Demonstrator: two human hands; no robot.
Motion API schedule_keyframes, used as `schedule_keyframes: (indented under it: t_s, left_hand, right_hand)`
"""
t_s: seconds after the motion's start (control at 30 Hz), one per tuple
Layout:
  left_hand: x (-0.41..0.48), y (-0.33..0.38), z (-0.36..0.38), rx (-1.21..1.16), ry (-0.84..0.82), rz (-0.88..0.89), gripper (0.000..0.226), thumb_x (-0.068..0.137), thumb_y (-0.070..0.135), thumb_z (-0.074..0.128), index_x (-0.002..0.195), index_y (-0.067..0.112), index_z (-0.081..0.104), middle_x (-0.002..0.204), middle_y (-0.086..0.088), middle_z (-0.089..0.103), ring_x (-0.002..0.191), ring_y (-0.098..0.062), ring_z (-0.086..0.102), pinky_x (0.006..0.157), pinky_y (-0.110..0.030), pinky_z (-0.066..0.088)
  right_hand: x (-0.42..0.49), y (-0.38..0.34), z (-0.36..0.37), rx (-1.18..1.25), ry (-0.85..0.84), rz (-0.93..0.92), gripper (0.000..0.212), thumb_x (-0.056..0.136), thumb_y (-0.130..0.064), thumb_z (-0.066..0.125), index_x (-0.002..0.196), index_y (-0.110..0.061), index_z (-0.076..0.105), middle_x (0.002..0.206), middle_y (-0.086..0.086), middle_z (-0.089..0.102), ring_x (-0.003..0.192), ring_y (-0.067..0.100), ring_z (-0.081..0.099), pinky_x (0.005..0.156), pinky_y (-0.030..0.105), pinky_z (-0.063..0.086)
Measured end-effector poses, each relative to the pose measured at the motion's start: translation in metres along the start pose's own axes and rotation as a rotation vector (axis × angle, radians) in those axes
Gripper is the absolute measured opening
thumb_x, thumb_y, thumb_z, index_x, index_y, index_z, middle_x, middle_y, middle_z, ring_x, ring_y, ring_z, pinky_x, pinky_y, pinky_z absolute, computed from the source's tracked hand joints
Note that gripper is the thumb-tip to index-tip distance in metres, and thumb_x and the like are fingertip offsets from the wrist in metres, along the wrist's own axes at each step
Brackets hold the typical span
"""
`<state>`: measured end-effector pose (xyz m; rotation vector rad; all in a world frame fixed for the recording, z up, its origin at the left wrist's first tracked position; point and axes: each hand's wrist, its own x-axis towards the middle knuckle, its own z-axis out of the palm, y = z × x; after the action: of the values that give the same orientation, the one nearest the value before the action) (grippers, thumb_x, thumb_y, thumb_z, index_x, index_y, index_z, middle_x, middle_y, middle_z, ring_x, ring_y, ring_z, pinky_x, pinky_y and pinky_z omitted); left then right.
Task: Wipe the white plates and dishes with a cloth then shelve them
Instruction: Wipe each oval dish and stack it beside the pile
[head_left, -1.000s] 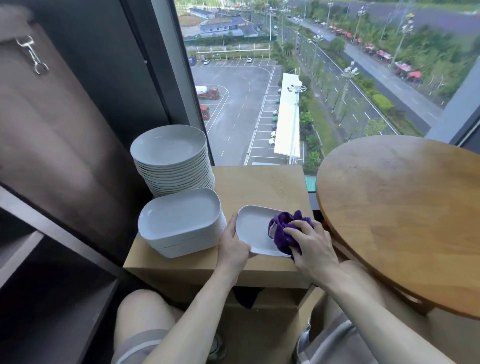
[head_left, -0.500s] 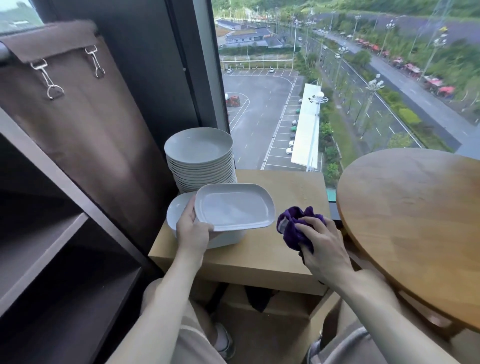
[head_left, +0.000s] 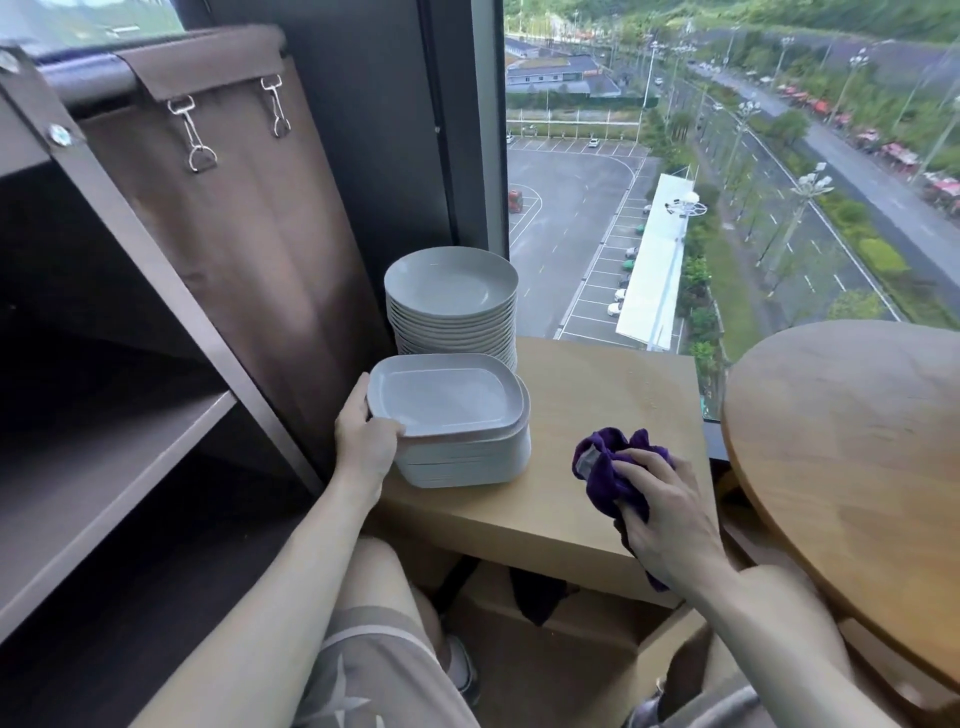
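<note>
A person's left hand (head_left: 366, 441) is gripping the short 9 o'clock end of a white rectangular dish (head_left: 441, 402), the thumb curling over the rim while the other fingers are hiding beneath. The dish is lying hollow side up on, or just above, a stack of matching dishes (head_left: 467, 465) at the 9 o'clock edge of a small wooden table (head_left: 613, 395); whether it is resting or lifting clear is impossible to tell. Its long axis is running from 9 to 3 o'clock. At the stack's 12 o'clock, a pile of round plates (head_left: 452, 291) is standing beside the window frame (head_left: 462, 156). At its 3 o'clock, the right hand (head_left: 665, 514) is clutching a bunched purple cloth (head_left: 613, 467), fingers curling round it. Open shelves (head_left: 104, 467) are waiting at 9 o'clock. The dish is looking stiff, smooth and breakable, probably light enough for one hand yet slippery, so pinching the rim with fingers underneath is appearing the safest hold.
</note>
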<state>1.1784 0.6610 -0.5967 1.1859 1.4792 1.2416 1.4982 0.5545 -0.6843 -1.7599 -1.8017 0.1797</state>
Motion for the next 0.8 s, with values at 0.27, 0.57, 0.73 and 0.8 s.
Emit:
schedule_keyframes:
  t_s: [0.27, 0.57, 0.73, 0.8]
  left_hand:
    - [0.018, -0.017, 0.001, 0.31, 0.009, 0.041, 0.053, 0.067, 0.0, 0.04, 0.102, 0.035, 0.061, 0.093, 0.008, 0.066, 0.109, -0.036, 0.055, 0.09, -0.046, 0.052]
    - [0.022, -0.027, -0.003, 0.36, -0.037, -0.066, 0.05, 0.062, 0.014, 0.05, 0.106, 0.034, 0.061, 0.11, 0.002, 0.064, 0.123, -0.034, 0.049, 0.104, -0.051, 0.048]
    - [0.021, -0.029, -0.004, 0.308, -0.083, -0.081, 0.057, 0.064, 0.016, 0.052, 0.119, 0.026, 0.063, 0.117, -0.003, 0.066, 0.116, -0.03, 0.057, 0.085, -0.034, 0.047]
    - [0.023, -0.03, -0.003, 0.297, -0.094, -0.1, 0.067, 0.077, 0.01, 0.055, 0.142, 0.025, 0.055, 0.141, -0.004, 0.059, 0.134, -0.029, 0.05, 0.1, -0.035, 0.046]
  right_hand:
    - [-0.004, 0.013, 0.005, -0.013, -0.087, 0.06, 0.042, 0.089, -0.012, 0.073, 0.13, -0.023, 0.068, 0.138, -0.007, 0.061, 0.127, 0.026, 0.042, 0.103, 0.051, 0.044]
    - [-0.009, 0.018, 0.006, -0.015, -0.108, 0.085, 0.04, 0.09, -0.015, 0.074, 0.129, -0.024, 0.068, 0.137, -0.008, 0.061, 0.128, 0.027, 0.043, 0.103, 0.051, 0.045]
    - [-0.008, 0.017, 0.006, -0.008, -0.105, 0.085, 0.04, 0.091, -0.015, 0.074, 0.13, -0.022, 0.068, 0.138, -0.007, 0.061, 0.129, 0.026, 0.043, 0.104, 0.049, 0.044]
    - [-0.008, 0.016, 0.006, -0.011, -0.106, 0.09, 0.041, 0.091, -0.015, 0.074, 0.13, -0.023, 0.067, 0.138, -0.007, 0.061, 0.129, 0.025, 0.042, 0.104, 0.048, 0.043]
